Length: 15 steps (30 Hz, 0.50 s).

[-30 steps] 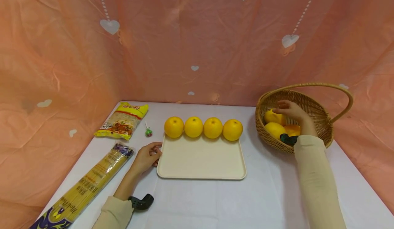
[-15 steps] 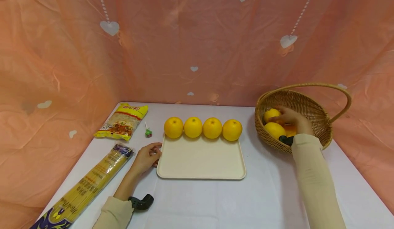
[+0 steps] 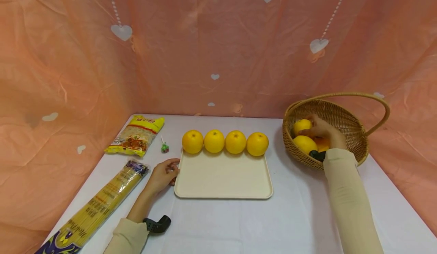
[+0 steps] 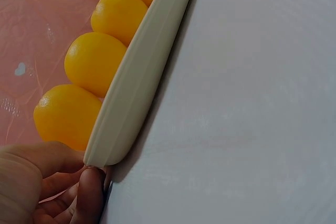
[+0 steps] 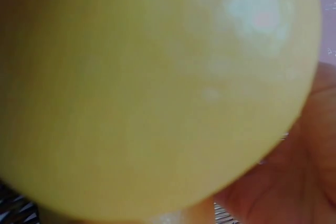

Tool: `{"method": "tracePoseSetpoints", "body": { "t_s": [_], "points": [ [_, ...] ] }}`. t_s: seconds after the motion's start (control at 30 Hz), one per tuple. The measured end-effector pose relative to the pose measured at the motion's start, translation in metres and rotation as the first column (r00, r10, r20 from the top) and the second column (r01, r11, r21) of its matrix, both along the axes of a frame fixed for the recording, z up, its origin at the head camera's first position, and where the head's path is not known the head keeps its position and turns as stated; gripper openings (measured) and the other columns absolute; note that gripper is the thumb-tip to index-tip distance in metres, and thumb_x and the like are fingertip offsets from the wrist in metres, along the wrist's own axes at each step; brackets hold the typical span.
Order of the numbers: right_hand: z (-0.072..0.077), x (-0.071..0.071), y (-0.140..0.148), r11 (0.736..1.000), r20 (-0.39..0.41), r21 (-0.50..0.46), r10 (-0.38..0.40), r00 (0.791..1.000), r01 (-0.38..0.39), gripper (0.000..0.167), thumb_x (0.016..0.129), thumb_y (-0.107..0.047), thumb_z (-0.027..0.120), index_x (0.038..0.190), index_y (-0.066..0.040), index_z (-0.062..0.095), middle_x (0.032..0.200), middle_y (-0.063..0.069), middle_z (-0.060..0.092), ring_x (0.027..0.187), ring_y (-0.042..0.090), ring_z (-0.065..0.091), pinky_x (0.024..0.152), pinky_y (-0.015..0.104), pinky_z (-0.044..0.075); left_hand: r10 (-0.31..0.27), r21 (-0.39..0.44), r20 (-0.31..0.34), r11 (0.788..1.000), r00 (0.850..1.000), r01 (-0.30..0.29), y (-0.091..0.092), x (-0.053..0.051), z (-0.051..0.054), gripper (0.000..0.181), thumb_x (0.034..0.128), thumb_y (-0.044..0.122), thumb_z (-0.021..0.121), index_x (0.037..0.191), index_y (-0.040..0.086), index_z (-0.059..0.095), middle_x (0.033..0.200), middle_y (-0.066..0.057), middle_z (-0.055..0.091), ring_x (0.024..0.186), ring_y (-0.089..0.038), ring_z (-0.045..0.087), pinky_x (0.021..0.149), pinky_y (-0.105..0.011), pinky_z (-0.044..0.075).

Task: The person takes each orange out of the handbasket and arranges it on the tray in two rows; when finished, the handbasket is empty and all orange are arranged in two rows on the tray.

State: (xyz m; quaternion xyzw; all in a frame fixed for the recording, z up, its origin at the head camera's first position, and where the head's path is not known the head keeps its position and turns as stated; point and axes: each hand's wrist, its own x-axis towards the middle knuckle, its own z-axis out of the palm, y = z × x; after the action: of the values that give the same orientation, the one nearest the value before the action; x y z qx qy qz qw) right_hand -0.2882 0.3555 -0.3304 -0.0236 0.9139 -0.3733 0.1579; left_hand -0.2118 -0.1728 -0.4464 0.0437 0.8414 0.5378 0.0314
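Several oranges (image 3: pixel 214 141) stand in a row along the far edge of a cream tray (image 3: pixel 222 178). My left hand (image 3: pixel 163 175) pinches the tray's left edge between thumb and fingers; the left wrist view shows the fingers at the tray's rim (image 4: pixel 139 77). Inside the wicker basket (image 3: pixel 356 142), my right hand (image 3: pixel 322 130) holds an orange (image 3: pixel 302 126), its fingers curled around the far side and the thumb below. A second orange (image 3: pixel 305 144) lies in front of it. In the right wrist view, a large yellow fruit (image 5: pixel 147 93) hides most of the hand.
The basket's tall handle (image 3: pixel 355 93) arches over its right side. On the left lie a yellow food packet (image 3: pixel 136 134), a lollipop (image 3: pixel 165 147) and a long pack of noodles (image 3: pixel 99 204). A pink curtain (image 3: pixel 218 49) hangs behind the white table (image 3: pixel 239 227).
My right hand has lowered from above the basket's fruit and taken hold of the rear orange. The left hand and the tray look unmoved.
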Motion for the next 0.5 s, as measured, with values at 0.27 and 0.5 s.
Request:
{"method": "tracePoseSetpoints", "body": {
  "t_s": [0.27,0.5],
  "points": [
    [0.0010,-0.0024,0.0066,0.995,-0.148,0.098,-0.007,0.989,0.021,0.075,0.085,-0.028,0.064,0.137,0.012,0.027,0.120,0.031,0.045,0.097,0.035,0.051,0.079,0.041,0.049,-0.001,-0.007,0.003,1.000,1.000,0.001,-0.0007,0.0019,0.0012,0.038,0.0868,-0.002,0.057,0.124,-0.006,0.053,0.085,-0.012,0.055,0.056,-0.013,0.052,0.045,-0.024,0.050],
    [0.0066,-0.0002,0.0094,0.996,-0.245,0.067,-0.048,0.968,0.066,0.075,0.086,-0.027,0.063,0.135,0.014,0.025,0.123,0.032,0.042,0.101,0.038,0.049,0.084,0.045,0.045,-0.005,-0.007,-0.003,1.000,1.000,0.005,0.0000,0.0011,0.0015,0.038,0.0870,-0.002,0.057,0.125,-0.006,0.052,0.086,-0.012,0.055,0.056,-0.013,0.052,0.045,-0.024,0.050]
  ]
}}
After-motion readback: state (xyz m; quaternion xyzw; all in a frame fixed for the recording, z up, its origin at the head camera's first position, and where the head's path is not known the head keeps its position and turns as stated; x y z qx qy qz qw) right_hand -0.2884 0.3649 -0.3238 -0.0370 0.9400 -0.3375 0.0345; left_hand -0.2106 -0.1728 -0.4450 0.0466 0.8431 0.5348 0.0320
